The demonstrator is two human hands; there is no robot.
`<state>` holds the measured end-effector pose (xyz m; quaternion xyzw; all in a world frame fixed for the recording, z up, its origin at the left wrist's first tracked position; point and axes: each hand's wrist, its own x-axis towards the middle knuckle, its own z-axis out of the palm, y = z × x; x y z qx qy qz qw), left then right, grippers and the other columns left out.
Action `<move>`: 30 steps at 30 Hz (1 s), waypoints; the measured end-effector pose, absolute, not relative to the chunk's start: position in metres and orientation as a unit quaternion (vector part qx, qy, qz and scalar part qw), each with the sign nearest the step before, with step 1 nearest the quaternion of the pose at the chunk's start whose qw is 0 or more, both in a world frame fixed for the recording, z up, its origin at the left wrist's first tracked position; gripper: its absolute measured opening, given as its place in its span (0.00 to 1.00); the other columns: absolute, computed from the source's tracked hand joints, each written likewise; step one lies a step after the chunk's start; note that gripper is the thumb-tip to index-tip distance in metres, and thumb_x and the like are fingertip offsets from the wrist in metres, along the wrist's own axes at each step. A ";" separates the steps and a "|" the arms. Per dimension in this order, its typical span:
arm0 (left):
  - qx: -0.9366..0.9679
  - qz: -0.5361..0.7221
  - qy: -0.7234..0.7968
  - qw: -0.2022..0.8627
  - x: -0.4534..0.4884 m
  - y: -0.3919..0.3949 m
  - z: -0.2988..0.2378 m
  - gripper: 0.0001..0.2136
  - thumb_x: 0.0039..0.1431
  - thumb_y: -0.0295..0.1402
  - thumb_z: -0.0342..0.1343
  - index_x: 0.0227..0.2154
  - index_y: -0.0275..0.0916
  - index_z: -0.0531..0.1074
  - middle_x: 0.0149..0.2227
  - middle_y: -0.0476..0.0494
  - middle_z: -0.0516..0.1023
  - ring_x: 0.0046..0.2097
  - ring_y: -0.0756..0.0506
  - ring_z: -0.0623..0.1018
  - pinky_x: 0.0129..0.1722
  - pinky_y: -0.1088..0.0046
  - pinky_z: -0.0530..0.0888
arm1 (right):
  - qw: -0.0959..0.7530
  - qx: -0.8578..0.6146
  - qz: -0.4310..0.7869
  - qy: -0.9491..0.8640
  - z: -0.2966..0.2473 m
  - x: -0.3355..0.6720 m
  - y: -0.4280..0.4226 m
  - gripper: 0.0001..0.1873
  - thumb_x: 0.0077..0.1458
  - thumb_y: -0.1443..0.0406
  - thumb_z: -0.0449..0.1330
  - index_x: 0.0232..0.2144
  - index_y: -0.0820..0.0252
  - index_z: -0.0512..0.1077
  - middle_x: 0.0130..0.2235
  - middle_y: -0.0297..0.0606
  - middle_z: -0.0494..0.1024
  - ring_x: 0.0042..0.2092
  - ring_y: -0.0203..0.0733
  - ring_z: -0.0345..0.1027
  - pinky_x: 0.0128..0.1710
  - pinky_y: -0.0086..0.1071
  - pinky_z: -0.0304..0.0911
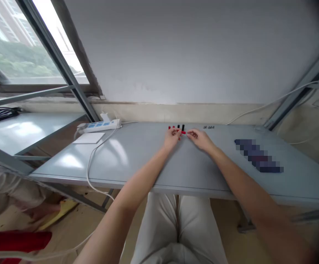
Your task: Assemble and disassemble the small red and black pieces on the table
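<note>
My left hand (172, 138) is closed in a pinch at the back of the grey table, gripping a small red cylindrical piece (183, 132) that points to the right. A bit of red also shows under its fingers. My right hand (198, 138) faces it from just right of the red piece's end, thumb and fingers pressed together; whatever they hold is too small to make out. Behind my left hand stand a couple of short red pieces (169, 127) and two upright black pieces (182, 127). Several tiny dark metal-looking parts (209, 127) lie beyond my right hand.
On the left of the table (137, 154) are a white power strip (101, 125), a flat white box (89, 138) and a cable (89, 165) hanging over the front edge. A blurred dark object (258, 156) lies at right. Another person's leg (10, 194) shows lower left.
</note>
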<state>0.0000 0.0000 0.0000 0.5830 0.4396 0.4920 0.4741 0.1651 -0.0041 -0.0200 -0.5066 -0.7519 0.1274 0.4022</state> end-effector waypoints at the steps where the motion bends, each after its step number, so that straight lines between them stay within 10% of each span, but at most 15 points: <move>1: 0.583 0.495 0.439 0.472 0.000 0.001 -0.001 0.06 0.58 0.29 0.51 0.34 0.33 0.70 0.30 0.43 0.76 0.24 0.55 0.70 0.26 0.79 0.67 | 0.375 -0.509 0.093 -0.769 -0.020 0.167 -0.004 0.12 0.55 0.59 0.54 0.37 0.59 0.71 0.34 0.40 0.75 0.34 0.40 0.66 0.37 0.34 0.60; 7: 0.610 0.482 0.448 0.442 0.002 0.007 -0.011 0.06 0.56 0.30 0.52 0.33 0.33 0.71 0.28 0.44 0.76 0.23 0.55 0.70 0.27 0.78 0.68 | 0.317 -0.575 -0.016 -0.754 -0.023 0.181 0.000 0.08 0.51 0.65 0.56 0.32 0.60 0.73 0.36 0.44 0.73 0.38 0.44 0.66 0.39 0.36 0.60; 18: 0.703 0.417 0.413 0.402 0.006 0.001 -0.015 0.08 0.55 0.32 0.54 0.33 0.33 0.73 0.21 0.48 0.72 0.23 0.53 0.69 0.26 0.77 0.66 | 0.385 -0.464 0.349 -0.717 -0.022 0.175 0.001 0.14 0.46 0.57 0.59 0.32 0.61 0.73 0.31 0.38 0.75 0.32 0.37 0.66 0.36 0.34 0.62; 30: 0.725 0.414 0.388 0.392 0.004 -0.003 -0.010 0.10 0.58 0.32 0.48 0.28 0.34 0.71 0.24 0.48 0.71 0.22 0.55 0.66 0.25 0.78 0.64 | 0.360 -0.463 0.427 -0.688 -0.011 0.169 -0.010 0.18 0.40 0.53 0.63 0.26 0.62 0.69 0.21 0.29 0.67 0.24 0.31 0.56 0.26 0.29 0.53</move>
